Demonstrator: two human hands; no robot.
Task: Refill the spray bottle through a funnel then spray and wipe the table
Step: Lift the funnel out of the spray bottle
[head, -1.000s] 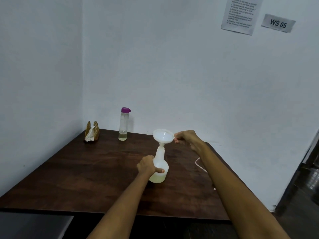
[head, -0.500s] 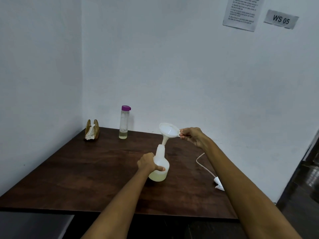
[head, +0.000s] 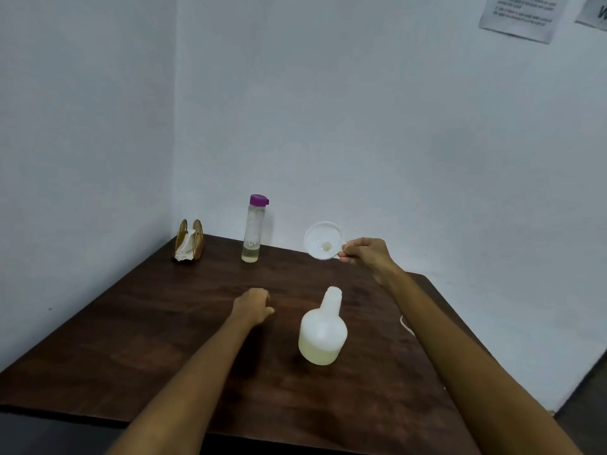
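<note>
A white translucent spray bottle (head: 322, 333) without its spray head stands on the dark wooden table (head: 164, 339), pale yellow liquid in its lower part. My right hand (head: 366, 254) pinches the tab of a white funnel (head: 323, 240), held in the air beyond the bottle with its mouth tipped toward me. My left hand (head: 253, 307) hovers over the table left of the bottle, apart from it, fingers loosely curled and holding nothing. A clear refill bottle (head: 253, 228) with a purple cap stands near the back wall, a little liquid at its bottom.
A wooden holder with a white tissue (head: 189, 245) sits in the table's back left corner. A thin white tube (head: 405, 325) peeks out beside my right forearm. Walls close the table's left and back sides; the floor drops away on the right.
My right hand lifted the funnel out of the spray bottle's neck and carried it up and back. My left hand let go of the bottle and moved left.
</note>
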